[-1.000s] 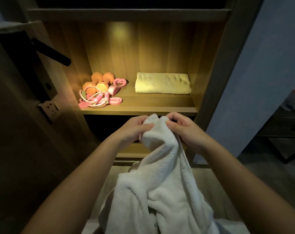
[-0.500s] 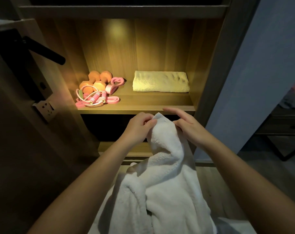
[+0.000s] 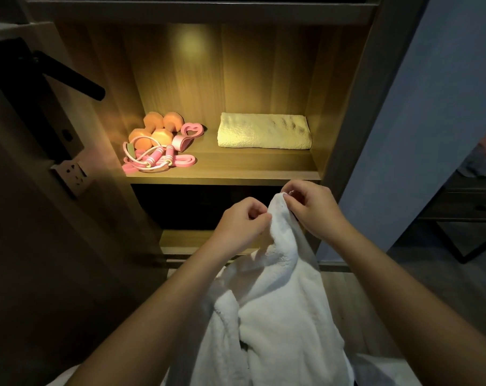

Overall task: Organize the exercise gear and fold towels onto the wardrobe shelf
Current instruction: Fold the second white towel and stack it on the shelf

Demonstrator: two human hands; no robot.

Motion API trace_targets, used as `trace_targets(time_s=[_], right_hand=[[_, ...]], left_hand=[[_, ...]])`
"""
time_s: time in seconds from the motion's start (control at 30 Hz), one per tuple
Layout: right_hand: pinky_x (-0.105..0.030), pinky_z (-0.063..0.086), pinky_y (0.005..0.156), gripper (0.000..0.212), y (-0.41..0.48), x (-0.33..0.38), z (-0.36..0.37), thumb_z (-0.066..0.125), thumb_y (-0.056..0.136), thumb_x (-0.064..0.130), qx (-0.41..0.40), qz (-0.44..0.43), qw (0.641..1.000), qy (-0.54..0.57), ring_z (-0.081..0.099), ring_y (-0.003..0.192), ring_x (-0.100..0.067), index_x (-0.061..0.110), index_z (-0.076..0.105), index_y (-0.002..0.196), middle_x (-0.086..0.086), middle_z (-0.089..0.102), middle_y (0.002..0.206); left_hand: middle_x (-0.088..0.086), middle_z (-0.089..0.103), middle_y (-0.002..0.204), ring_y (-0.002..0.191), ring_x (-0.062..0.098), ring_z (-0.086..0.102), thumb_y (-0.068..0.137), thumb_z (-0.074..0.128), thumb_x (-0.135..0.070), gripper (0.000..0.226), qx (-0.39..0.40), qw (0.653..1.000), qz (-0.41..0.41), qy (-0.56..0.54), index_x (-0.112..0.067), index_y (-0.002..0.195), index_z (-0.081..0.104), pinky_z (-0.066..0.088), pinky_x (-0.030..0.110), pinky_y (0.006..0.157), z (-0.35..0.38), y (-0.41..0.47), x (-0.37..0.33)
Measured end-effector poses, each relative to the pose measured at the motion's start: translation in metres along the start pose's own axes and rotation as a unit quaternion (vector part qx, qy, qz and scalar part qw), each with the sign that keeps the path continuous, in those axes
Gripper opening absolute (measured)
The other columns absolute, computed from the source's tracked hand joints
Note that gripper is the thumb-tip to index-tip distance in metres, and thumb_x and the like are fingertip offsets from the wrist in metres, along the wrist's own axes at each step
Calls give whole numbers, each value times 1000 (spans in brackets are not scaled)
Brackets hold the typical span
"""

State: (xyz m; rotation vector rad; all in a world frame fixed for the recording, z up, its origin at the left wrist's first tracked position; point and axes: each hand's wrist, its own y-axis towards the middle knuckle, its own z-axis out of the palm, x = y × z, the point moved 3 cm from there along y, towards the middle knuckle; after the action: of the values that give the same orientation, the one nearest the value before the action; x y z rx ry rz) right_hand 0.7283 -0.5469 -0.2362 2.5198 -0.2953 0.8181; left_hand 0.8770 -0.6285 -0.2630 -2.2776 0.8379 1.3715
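A fluffy white towel (image 3: 275,307) hangs in front of me, below the lit wardrobe shelf (image 3: 222,174). My left hand (image 3: 240,222) pinches its upper edge from the left, and my right hand (image 3: 310,206) pinches the top corner from the right. On the shelf a folded pale yellow towel (image 3: 264,130) lies at the right. Orange dumbbells (image 3: 155,129), a pink jump rope (image 3: 152,158), a pink resistance band (image 3: 182,161) and a pink heart-shaped piece (image 3: 191,129) lie clustered at the left.
The open wardrobe door (image 3: 27,190) with a black handle (image 3: 72,78) stands at the left. A wall socket (image 3: 72,174) sits beside it. A dark compartment (image 3: 197,204) lies under the shelf. At the right are a grey wall (image 3: 431,107) and a dark table (image 3: 470,207).
Both hands shifted their hold along the towel's top edge. The right hand went from extended fingers to a pinch on the corner, and the hands moved slightly apart.
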Motion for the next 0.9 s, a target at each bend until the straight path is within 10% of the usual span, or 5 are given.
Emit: trace_targets(time_s=[0.13, 0.3, 0.5, 0.73, 0.9], right_hand=[[-33, 41, 80, 12, -2, -2, 3, 57, 93, 23, -44, -14, 995, -92, 52, 83, -15, 19, 58, 81, 6, 53, 88], [-33, 42, 57, 13, 2, -9, 0, 55, 95, 22, -39, 30, 999, 6, 53, 62, -14, 17, 52, 83, 3, 58, 69], [-19, 37, 55, 8, 1, -19, 4, 56, 95, 21, -70, 50, 996, 14, 52, 66, -4, 21, 54, 87, 12, 55, 72], [-16, 41, 58, 10, -10, -41, 0, 55, 94, 21, -72, 101, 992, 16, 58, 73, -4, 21, 64, 90, 9, 63, 80], [-18, 38, 64, 13, -16, -76, -24, 48, 99, 20, -168, 197, 962, 81, 53, 81, -5, 19, 61, 97, 9, 57, 88]], left_hand=[[-7, 58, 86, 77, 13, 58, 81, 65, -35, 16, -32, 998, 9, 50, -30, 89, 52, 51, 32, 69, 11, -11, -4], [-4, 53, 80, 66, 13, 49, 79, 66, -54, 36, 16, 992, -4, 122, -25, 83, 46, 46, 35, 61, 40, -21, -12], [9, 54, 124, 107, 27, 58, 66, 69, -70, 99, 98, 956, -79, 265, -15, 139, 30, 49, 36, 73, 95, -22, -9], [3, 62, 111, 94, 23, 59, 88, 65, -28, 34, 114, 934, -134, 311, -22, 119, 54, 46, 31, 73, 121, -17, 20], [12, 58, 78, 68, 26, 59, 92, 48, -15, 16, 39, 983, -174, -50, -15, 83, 61, 43, 28, 58, 65, -9, 26]])
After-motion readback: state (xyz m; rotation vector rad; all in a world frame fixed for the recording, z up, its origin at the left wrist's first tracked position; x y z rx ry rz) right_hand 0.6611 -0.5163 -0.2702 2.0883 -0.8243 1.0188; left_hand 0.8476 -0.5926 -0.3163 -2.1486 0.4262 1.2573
